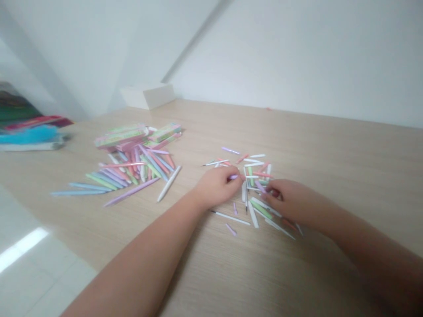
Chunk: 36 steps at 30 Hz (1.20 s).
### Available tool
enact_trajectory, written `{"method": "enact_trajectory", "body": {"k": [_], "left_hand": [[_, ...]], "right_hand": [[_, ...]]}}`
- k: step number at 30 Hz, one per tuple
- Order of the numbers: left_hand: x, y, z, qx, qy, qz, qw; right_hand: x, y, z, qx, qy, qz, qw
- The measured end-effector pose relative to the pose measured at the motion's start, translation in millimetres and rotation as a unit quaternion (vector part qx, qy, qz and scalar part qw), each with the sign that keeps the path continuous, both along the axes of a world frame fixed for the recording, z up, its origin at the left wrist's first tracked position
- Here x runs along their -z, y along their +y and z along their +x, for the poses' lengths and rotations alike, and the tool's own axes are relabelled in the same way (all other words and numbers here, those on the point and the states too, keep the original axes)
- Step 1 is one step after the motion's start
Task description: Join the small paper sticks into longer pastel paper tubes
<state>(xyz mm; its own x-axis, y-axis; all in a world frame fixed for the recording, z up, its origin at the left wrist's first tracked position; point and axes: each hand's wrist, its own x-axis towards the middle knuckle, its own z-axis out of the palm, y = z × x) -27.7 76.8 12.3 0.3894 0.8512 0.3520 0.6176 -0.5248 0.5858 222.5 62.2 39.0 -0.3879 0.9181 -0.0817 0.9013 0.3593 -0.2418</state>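
Note:
My left hand (218,187) is closed in a pinch on a small purple pen part (233,177), mostly hidden by the fingers. A short way to the right, my right hand (291,200) pinches a purple pen barrel piece (260,186) that points up and left. Between and around both hands lie scattered pen parts: white pieces, a green barrel (261,208), orange pieces and thin refills. Closer to me are a white refill (231,217) with a dark tip and a small purple piece (231,229). Another purple part (230,150) lies beyond the hands. Blur softens the details.
Left of my hands is a heap of pastel pens (132,174), with a white pen (168,183) at its right edge. Behind it are pink and green boxes (122,137). A white box (150,96) stands against the wall. Something bright blue (29,134) lies far left.

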Motion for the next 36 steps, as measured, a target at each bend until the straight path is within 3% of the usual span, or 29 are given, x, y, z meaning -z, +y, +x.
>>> {"method": "enact_trajectory", "body": {"k": [6,15,36], "left_hand": [[1.2,0.6,-1.6,-0.007,0.032,0.005,0.999],[0.7,4.5,-4.7,-0.052,0.086,0.009,0.995],[-1.6,1.0,-2.7,-0.028,0.103,0.014,0.994]], "right_hand": [[13.2,5.5,-0.1,-0.038,-0.006,0.05,0.998],[27.9,13.9,1.6,-0.039,0.158,0.113,0.98],[43.9,16.6,5.2,-0.069,0.226,0.117,0.965]]}}
